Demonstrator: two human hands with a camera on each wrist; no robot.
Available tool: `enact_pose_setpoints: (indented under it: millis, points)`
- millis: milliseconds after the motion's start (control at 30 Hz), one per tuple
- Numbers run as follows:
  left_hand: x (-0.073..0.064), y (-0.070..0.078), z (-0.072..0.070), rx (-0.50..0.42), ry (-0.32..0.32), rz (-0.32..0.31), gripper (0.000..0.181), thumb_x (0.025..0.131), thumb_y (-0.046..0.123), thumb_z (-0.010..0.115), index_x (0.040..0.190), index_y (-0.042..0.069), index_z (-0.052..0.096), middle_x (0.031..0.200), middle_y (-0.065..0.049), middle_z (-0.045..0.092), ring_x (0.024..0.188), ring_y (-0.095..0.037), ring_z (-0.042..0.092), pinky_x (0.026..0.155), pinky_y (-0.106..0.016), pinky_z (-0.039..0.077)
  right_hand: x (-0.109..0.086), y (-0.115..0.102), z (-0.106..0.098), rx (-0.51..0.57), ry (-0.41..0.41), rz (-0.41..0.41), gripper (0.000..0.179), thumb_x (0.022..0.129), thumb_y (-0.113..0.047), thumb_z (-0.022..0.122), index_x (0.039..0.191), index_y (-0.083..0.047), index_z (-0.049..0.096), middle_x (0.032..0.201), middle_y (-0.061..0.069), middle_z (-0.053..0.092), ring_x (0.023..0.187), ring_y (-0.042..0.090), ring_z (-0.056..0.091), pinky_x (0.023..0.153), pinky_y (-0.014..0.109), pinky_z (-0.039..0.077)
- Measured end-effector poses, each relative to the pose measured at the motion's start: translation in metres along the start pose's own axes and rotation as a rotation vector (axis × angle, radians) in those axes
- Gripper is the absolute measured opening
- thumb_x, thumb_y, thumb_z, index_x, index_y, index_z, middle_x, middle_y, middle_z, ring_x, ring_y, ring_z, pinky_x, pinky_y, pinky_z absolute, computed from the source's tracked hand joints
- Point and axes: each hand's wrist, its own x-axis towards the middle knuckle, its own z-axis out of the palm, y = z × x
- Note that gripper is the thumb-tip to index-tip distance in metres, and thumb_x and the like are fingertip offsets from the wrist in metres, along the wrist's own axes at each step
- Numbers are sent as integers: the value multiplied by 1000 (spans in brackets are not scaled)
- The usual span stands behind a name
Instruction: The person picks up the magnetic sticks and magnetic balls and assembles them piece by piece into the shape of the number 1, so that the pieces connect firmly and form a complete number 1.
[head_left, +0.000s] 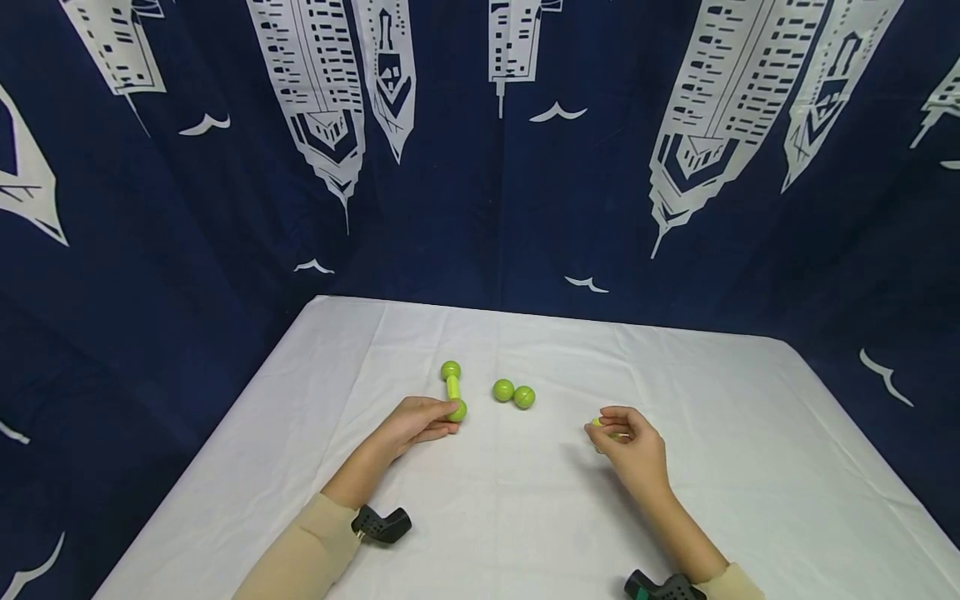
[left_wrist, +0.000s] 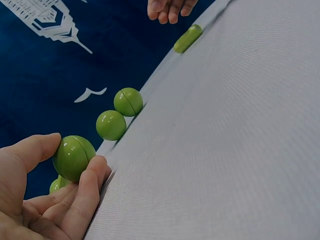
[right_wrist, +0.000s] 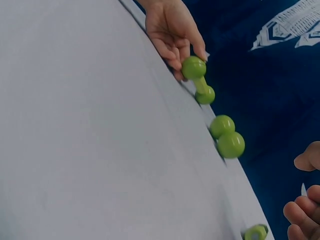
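My left hand (head_left: 420, 423) pinches the near ball of a glossy green dumbbell-shaped piece (head_left: 453, 387) between thumb and fingers; the piece is two balls joined by a paler yellow-green rod and points away from me. In the left wrist view my fingers cover most of its far end and the rod, and I cannot tell whether the pinched ball touches the cloth.

My right hand (head_left: 634, 450) is near a short yellow-green rod (left_wrist: 188, 39) lying on the white cloth-covered table (head_left: 495, 517). From the head, my fingers overlap the rod and only slivers show. The left wrist view shows a gap between fingertips and rod, though the frame's top edge crops the hand. In the right wrist view my thumb stands apart from the bent fingers, all cut by the right edge, and the rod, seen nearly end-on, is partly lost at the bottom.

Two glossy green seamed balls (head_left: 503, 390) (head_left: 524, 397) rest side by side, touching, between my hands and farther off. A black wrist device (head_left: 381, 527) sits at my left beige sleeve (head_left: 311, 546); its counterpart on the right is cropped below. The dark blue curtain with white building prints (head_left: 450, 242) hides whatever lies behind the table.
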Motion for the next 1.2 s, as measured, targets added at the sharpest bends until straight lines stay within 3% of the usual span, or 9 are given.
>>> enact_pose_setpoints:
  millis: [300,433,767,1200]
  points:
    - [-1,0,-1,-4,-11,3,40,95,20,65,114,-14,59,81,-5,68,73,-8,67,72,-17,56,4,10,-18,-22,85,24,31,87,-15,75,109,3,64,102,16,67,80,-3,56,69,8,47]
    - [-1,-1,-1,-2,-7,6,40,95,19,65,114,-15,58,82,-5,68,74,-9,67,72,-17,57,9,17,-22,-51,102,74,32,88,-19,74,109,2,64,100,13,67,79,-2,56,64,9,47]
    - [0,-1,0,15,-9,2,43,95,21,66,117,-15,57,86,-7,68,76,-10,67,74,-18,57,22,30,-23,-85,27,251,38,95,-28,63,115,4,60,98,13,65,74,8,60,59,17,51]
    - [0,0,0,5,-11,7,42,95,20,65,116,-15,58,82,-6,69,74,-9,67,72,-17,57,24,33,-17,-178,14,251,44,88,-32,72,111,4,64,96,13,64,81,19,57,59,20,47]
